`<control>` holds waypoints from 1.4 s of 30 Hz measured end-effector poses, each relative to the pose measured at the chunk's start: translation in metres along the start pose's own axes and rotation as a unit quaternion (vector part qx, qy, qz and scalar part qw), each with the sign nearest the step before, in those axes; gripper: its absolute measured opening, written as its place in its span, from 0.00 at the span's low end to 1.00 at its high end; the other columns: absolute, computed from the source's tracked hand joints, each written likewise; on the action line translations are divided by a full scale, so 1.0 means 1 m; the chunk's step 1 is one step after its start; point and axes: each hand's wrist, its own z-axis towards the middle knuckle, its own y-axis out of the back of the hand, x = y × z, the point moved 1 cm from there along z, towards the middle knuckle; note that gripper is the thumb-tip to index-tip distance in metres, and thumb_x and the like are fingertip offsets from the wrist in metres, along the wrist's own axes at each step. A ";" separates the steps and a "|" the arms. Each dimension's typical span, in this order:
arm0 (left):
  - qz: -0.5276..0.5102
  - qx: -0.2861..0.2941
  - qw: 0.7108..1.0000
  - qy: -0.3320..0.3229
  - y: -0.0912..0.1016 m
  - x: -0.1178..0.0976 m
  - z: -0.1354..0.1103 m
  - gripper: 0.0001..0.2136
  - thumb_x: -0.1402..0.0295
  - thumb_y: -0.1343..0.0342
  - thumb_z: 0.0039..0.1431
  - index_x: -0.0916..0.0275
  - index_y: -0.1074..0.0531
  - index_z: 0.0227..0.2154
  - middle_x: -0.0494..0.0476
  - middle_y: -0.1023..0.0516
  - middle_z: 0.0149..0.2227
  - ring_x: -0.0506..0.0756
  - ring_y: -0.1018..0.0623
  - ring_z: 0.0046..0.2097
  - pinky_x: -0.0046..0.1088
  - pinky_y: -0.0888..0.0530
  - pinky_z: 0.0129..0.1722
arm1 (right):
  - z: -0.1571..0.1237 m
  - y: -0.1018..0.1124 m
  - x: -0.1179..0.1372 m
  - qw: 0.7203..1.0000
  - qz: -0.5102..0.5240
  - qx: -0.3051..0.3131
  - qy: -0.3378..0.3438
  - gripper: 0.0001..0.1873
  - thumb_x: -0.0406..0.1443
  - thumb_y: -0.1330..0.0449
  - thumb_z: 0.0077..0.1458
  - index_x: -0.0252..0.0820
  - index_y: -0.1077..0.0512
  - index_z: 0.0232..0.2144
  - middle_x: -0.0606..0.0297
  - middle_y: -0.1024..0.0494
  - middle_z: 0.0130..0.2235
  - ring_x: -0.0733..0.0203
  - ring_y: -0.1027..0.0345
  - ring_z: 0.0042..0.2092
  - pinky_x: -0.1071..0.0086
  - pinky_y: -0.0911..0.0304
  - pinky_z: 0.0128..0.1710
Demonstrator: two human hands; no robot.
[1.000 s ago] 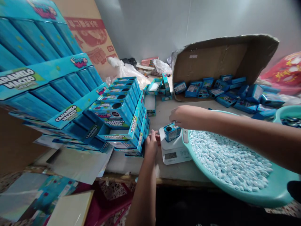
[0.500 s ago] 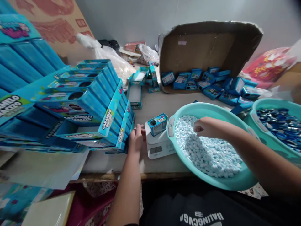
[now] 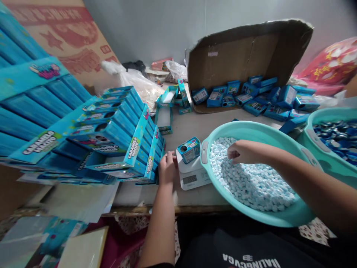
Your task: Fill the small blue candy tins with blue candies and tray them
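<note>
My left hand (image 3: 167,166) rests on the table at the left edge of a white digital scale (image 3: 199,177), its fingers loosely bent and apart, with nothing seen in them. On the scale stands a small blue candy box (image 3: 189,150), with lit digits on the display below it. Over the left part of a turquoise basin (image 3: 248,219), my right hand (image 3: 240,152) is closed, fingertips low by the candies. Whatever it holds is hidden. Small white and pale blue candies (image 3: 251,190) fill the basin's bottom.
Stacked blue display trays of boxes (image 3: 111,137) rise close on the left. A cardboard carton (image 3: 245,56) lies behind, with several blue boxes (image 3: 255,107) spilling out. Another turquoise basin (image 3: 309,130) with blue wrapped pieces is at right. Open trays (image 3: 164,118) stand at the back.
The view has turned slightly left, so most things appear farther right. My right hand has shifted a little leftward over the candies, still closed. My left hand stays beside the scale.
</note>
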 end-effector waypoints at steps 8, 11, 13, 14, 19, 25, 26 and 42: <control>0.040 0.017 0.976 -0.214 0.004 -0.050 -0.030 0.26 0.55 0.45 0.63 0.58 0.35 0.61 0.64 0.29 0.60 0.60 0.27 0.58 0.38 0.29 0.58 | 0.008 -0.009 -0.009 1.000 0.004 -0.016 0.003 0.07 0.33 0.36 0.47 0.40 0.24 0.32 0.61 0.21 0.35 0.58 0.31 0.35 0.68 0.44 0.32; 0.078 0.108 0.961 -0.243 -0.005 -0.066 -0.035 0.28 0.59 0.39 0.60 0.55 0.36 0.62 0.62 0.29 0.61 0.61 0.29 0.61 0.39 0.33 0.62 | 0.007 -0.008 -0.006 1.000 -0.002 -0.022 0.004 0.07 0.33 0.35 0.46 0.40 0.25 0.31 0.60 0.20 0.36 0.56 0.30 0.35 0.67 0.44 0.32; 0.104 0.127 0.959 -0.233 -0.011 -0.068 -0.032 0.26 0.62 0.38 0.59 0.55 0.33 0.60 0.61 0.28 0.60 0.62 0.28 0.61 0.41 0.33 0.62 | 0.005 -0.006 -0.003 1.000 -0.003 -0.024 0.002 0.08 0.33 0.34 0.46 0.41 0.24 0.32 0.59 0.20 0.36 0.55 0.29 0.36 0.67 0.43 0.32; 0.112 0.128 0.958 -0.229 -0.014 -0.067 -0.030 0.25 0.63 0.37 0.58 0.55 0.32 0.59 0.61 0.28 0.60 0.62 0.28 0.61 0.41 0.32 0.62 | 0.003 -0.005 -0.002 1.000 -0.003 -0.026 0.002 0.08 0.33 0.34 0.46 0.41 0.24 0.33 0.59 0.20 0.36 0.55 0.29 0.36 0.67 0.42 0.32; 0.039 0.089 0.976 -0.193 -0.018 -0.046 -0.023 0.40 0.61 0.33 0.53 0.55 0.44 0.66 0.64 0.30 0.61 0.61 0.26 0.60 0.42 0.30 0.60 | -0.002 -0.002 0.002 0.999 -0.013 -0.037 0.009 0.11 0.31 0.36 0.46 0.41 0.22 0.36 0.60 0.19 0.37 0.55 0.28 0.37 0.69 0.43 0.32; -0.007 0.004 0.986 -0.166 0.007 -0.026 -0.033 0.37 0.54 0.35 0.54 0.60 0.41 0.63 0.69 0.32 0.60 0.64 0.31 0.64 0.45 0.32 0.63 | -0.003 0.001 0.008 0.999 -0.036 -0.023 -0.012 0.12 0.32 0.35 0.45 0.42 0.21 0.36 0.60 0.18 0.39 0.54 0.28 0.38 0.69 0.45 0.31; -0.005 -0.004 0.986 -0.169 0.011 -0.027 -0.035 0.37 0.54 0.34 0.54 0.59 0.41 0.63 0.68 0.32 0.60 0.64 0.31 0.64 0.46 0.33 0.63 | -0.004 0.001 0.010 0.999 -0.038 -0.024 -0.014 0.12 0.32 0.35 0.45 0.42 0.21 0.35 0.60 0.18 0.39 0.54 0.28 0.38 0.69 0.45 0.30; 0.272 -0.235 0.839 -0.408 0.072 -0.170 -0.104 0.15 0.64 0.34 0.50 0.56 0.25 0.43 0.59 0.24 0.42 0.63 0.24 0.45 0.45 0.27 0.51 | -0.006 -0.008 0.007 0.998 -0.031 -0.053 0.026 0.09 0.31 0.37 0.41 0.45 0.22 0.30 0.58 0.18 0.36 0.48 0.26 0.37 0.63 0.42 0.31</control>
